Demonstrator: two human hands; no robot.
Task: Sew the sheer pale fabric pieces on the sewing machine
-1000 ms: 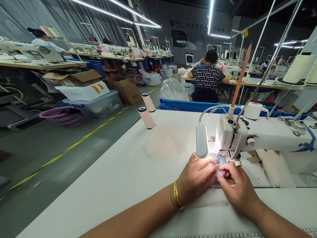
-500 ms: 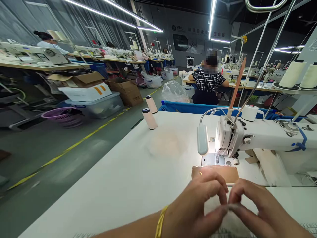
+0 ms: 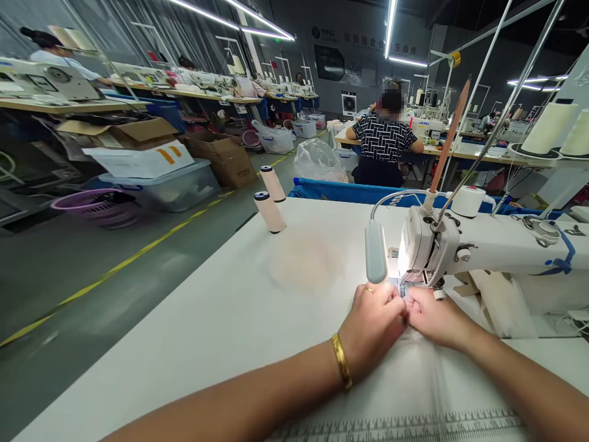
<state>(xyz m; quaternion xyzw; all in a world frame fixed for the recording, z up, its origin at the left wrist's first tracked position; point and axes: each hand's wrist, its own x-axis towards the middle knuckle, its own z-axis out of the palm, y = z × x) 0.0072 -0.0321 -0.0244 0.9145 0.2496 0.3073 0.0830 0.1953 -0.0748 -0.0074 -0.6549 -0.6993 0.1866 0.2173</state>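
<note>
A thin, sheer whitish fabric [image 3: 416, 374] hangs from my hands over the table's near side. My left hand [image 3: 373, 322], with a gold bracelet at its wrist, is closed on the fabric just left of the needle area. Close against it, my right hand [image 3: 435, 316] also pinches the fabric, its fingers curled by the presser foot [image 3: 403, 288]. The white sewing machine [image 3: 510, 245] stands directly beyond both hands. Its small lamp [image 3: 376, 252] lights the spot. My fingers hide the fabric's edge, so I cannot tell whether it lies under the foot.
Two pale thread cones [image 3: 270, 212] stand on the white table [image 3: 207, 331]. A ruler strip [image 3: 460, 425] runs along the near edge. Pale fabric [image 3: 506, 304] lies under the machine arm. A co-worker [image 3: 385, 144] sits ahead; boxes and a purple basket [image 3: 94, 209] are left.
Both hands have moved forward from the near edge to the needle area, carrying the fabric. The tan piece before the machine is now hidden from view. The camera view has shifted slightly.
</note>
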